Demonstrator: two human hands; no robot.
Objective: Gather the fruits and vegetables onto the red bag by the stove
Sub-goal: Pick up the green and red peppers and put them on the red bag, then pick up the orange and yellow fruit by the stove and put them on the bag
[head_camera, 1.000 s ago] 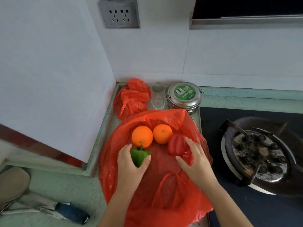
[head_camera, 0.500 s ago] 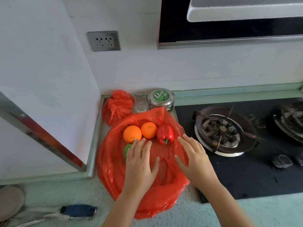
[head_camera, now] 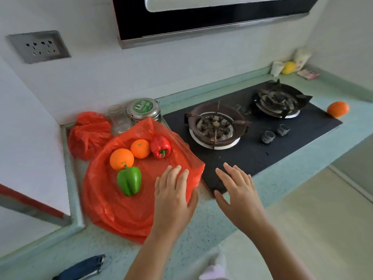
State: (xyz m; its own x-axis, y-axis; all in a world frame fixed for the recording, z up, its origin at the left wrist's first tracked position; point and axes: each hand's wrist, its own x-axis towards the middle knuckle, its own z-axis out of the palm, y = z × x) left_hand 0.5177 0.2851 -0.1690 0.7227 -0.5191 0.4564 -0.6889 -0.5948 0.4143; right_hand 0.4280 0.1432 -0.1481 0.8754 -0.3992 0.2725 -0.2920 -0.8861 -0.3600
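Left hand (head_camera: 173, 197) spread flat, fingers open and holding nothing, over the right edge of the red bag (head_camera: 113, 207) on the pale green counter (head_camera: 212, 223); right hand (head_camera: 237, 190) just beside it, likewise open and empty, poised above the near corner of the black stove (head_camera: 252, 146). To the left of the left hand, on the bag: green bell pepper (head_camera: 129, 180), touching the larger orange (head_camera: 121, 159) just beyond it; farther from the wrist, a smaller orange (head_camera: 140, 148) and a red bell pepper (head_camera: 160, 146) side by side. Beyond the bag, against the wall: crumpled second red bag (head_camera: 88, 134), clear glass (head_camera: 119, 120) and steel tin with green lid (head_camera: 143, 109). Ahead of the right hand, two gas burners (head_camera: 215, 126) and two small knobs (head_camera: 268, 136). Well to the right of both hands, past the far edge of the stove, a lone third orange (head_camera: 338, 109) on the counter, well apart from the bag. In the far right corner, a yellow fruit (head_camera: 288, 67) between two pale cups, too small to tell more. Near the left forearm, at the lower edge, a dark blue object (head_camera: 80, 268), only partly in view.
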